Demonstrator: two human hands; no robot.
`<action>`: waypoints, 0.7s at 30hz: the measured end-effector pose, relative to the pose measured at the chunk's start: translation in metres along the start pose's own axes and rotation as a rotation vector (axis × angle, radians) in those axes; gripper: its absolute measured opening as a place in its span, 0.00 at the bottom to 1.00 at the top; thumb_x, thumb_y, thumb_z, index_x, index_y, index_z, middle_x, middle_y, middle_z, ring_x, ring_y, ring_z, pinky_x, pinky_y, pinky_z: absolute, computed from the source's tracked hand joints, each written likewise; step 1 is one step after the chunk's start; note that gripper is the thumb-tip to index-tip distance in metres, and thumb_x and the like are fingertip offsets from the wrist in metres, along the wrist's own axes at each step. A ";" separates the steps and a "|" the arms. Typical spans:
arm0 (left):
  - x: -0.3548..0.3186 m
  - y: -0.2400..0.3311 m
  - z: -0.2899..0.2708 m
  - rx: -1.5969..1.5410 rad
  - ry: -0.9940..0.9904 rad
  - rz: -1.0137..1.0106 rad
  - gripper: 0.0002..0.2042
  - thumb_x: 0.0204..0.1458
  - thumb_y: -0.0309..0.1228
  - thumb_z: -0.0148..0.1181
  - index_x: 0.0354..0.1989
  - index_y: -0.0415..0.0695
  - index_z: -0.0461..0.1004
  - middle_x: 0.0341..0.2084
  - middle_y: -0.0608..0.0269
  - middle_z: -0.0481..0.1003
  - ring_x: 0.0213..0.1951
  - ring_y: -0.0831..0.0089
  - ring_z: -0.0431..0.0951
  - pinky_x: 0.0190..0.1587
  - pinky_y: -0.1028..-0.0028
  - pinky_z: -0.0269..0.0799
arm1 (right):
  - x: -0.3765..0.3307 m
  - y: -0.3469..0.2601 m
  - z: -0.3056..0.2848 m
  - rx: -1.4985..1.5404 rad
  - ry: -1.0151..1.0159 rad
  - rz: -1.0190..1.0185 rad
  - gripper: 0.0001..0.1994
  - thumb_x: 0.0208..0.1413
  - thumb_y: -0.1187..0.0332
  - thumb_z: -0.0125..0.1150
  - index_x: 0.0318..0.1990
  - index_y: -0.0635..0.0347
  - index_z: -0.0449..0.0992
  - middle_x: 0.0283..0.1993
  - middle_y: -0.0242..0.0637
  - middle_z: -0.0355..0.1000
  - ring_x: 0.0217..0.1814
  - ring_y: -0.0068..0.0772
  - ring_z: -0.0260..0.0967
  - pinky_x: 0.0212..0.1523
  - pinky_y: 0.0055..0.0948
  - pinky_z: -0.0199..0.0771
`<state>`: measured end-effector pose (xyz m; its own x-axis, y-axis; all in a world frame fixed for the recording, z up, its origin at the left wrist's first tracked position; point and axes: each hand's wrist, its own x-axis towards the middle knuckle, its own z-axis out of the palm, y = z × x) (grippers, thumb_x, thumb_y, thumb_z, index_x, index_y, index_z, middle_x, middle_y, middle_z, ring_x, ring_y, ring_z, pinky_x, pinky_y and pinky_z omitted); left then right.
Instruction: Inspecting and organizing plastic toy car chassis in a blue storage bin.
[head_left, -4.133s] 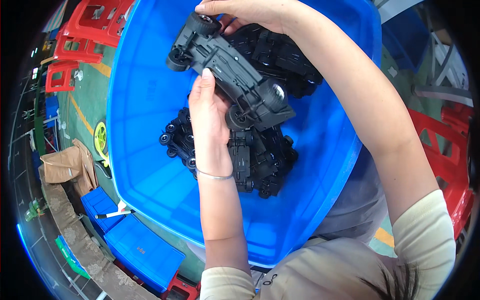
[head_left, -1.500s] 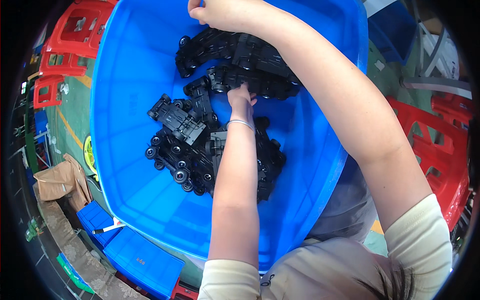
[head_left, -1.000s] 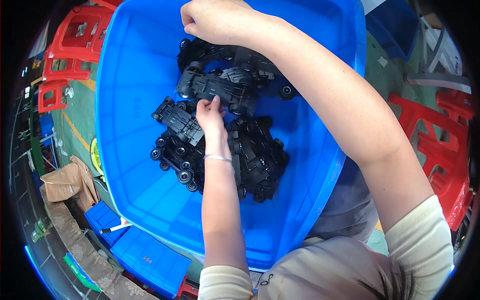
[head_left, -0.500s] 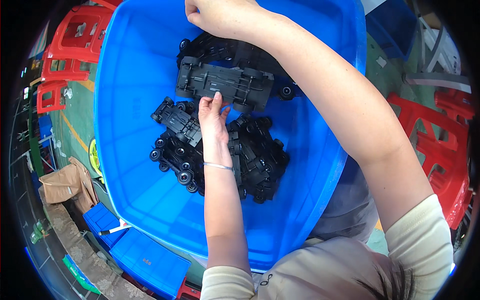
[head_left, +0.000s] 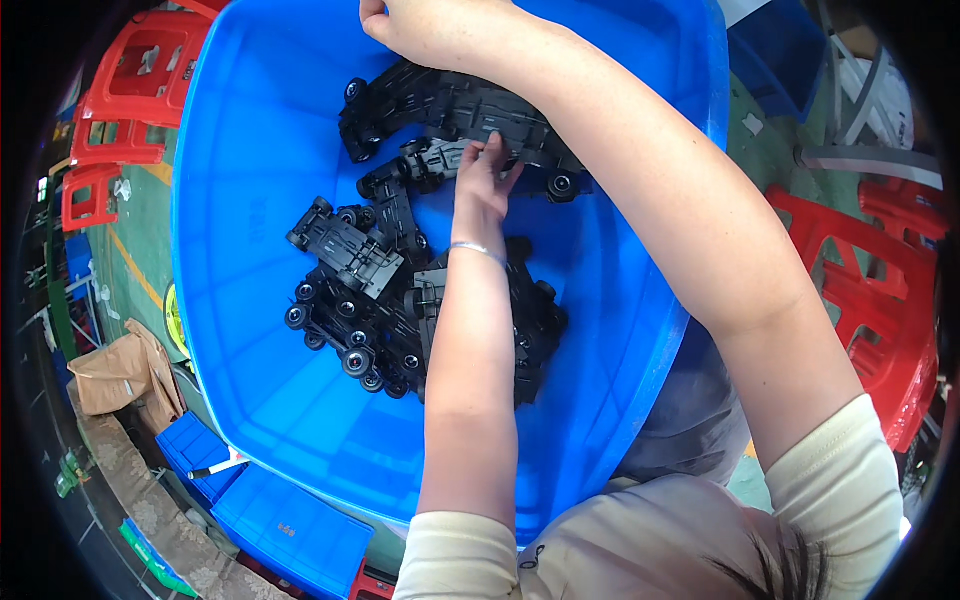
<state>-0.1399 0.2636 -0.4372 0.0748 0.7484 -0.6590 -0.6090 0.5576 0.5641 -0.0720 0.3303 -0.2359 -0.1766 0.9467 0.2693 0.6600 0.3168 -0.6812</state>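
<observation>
A large blue plastic tub (head_left: 250, 150) fills the view. A heap of black toy-car chassis with small wheels (head_left: 370, 300) lies on its floor. More black chassis (head_left: 470, 105) rest against the far wall. My left hand (head_left: 485, 185) reaches down into the tub, wearing a thin bracelet. Its fingers are stretched flat on a chassis (head_left: 430, 160) at the far group, and I see no grip. My right hand (head_left: 430, 30) is at the tub's far wall with its fingers curled away. What it holds is hidden.
Red plastic crates stand to the left (head_left: 120, 110) and to the right (head_left: 880, 290) of the tub. Smaller blue bins (head_left: 280, 520) and a crumpled brown bag (head_left: 120, 370) sit on the green floor at lower left. My torso is close against the tub's near rim.
Seconds ago both hands held a chassis above the tub. It now lies among the far group. My left hand has moved farther in and rests on top of the parts.
</observation>
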 end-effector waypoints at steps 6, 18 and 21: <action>0.005 -0.018 0.014 -0.084 0.019 0.039 0.08 0.42 0.28 0.53 0.22 0.50 0.59 0.24 0.70 0.67 0.32 0.73 0.66 0.34 0.67 0.65 | -0.001 -0.001 -0.004 0.005 -0.027 0.002 0.07 0.39 0.72 0.44 0.22 0.63 0.70 0.26 0.50 0.66 0.31 0.46 0.65 0.32 0.37 0.64; 0.031 -0.038 0.029 -0.266 -0.107 0.127 0.11 0.41 0.22 0.50 0.35 0.40 0.64 0.34 0.62 0.67 0.34 0.71 0.67 0.38 0.74 0.60 | 0.000 -0.007 0.002 -0.019 -0.070 0.037 0.07 0.39 0.72 0.43 0.23 0.63 0.70 0.26 0.50 0.66 0.32 0.47 0.64 0.32 0.38 0.64; -0.006 0.002 0.032 0.078 0.211 -0.034 0.10 0.40 0.26 0.51 0.33 0.43 0.64 0.29 0.62 0.68 0.30 0.72 0.68 0.29 0.74 0.65 | 0.000 0.005 0.002 -0.029 -0.075 0.049 0.07 0.39 0.72 0.43 0.23 0.63 0.70 0.26 0.50 0.66 0.31 0.47 0.64 0.32 0.38 0.64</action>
<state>-0.1159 0.2713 -0.4161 -0.0772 0.6414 -0.7633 -0.5454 0.6137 0.5709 -0.0707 0.3315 -0.2408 -0.1968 0.9631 0.1837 0.6897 0.2692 -0.6722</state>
